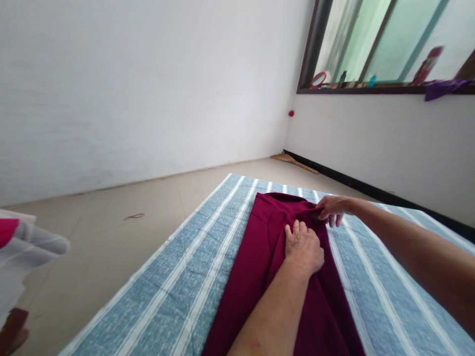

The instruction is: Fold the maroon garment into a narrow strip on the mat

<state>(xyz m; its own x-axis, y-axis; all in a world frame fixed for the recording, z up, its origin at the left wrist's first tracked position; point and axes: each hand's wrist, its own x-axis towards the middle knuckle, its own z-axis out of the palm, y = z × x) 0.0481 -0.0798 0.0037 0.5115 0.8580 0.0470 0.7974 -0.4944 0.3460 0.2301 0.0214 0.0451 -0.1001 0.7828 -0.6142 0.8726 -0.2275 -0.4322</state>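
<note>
A pair of dark maroon trousers [256, 257] lies lengthwise on a blue-and-white striped cloth [208, 227], its waist end pointing away from me. Below the waist, my left hand [303, 246] rests on the fabric with its fingers stretched forward over a few creases. At the right corner of the waist, my right hand [331, 209] pinches the edge between thumb and forefinger, while its other fingers hang over the striped cloth. Part of the trousers is hidden beneath my left forearm, and the leg ends run out of the picture.
White walls meet in the corner beyond the striped surface. A brown-framed window ledge [393, 90] carries a mirror [318, 79], bottles and a purple cloth [445, 88]. On the tiled floor lie a thin loop [134, 216] and a straw-coloured item [295, 160]. White and pink fabric [29, 247] shows at left.
</note>
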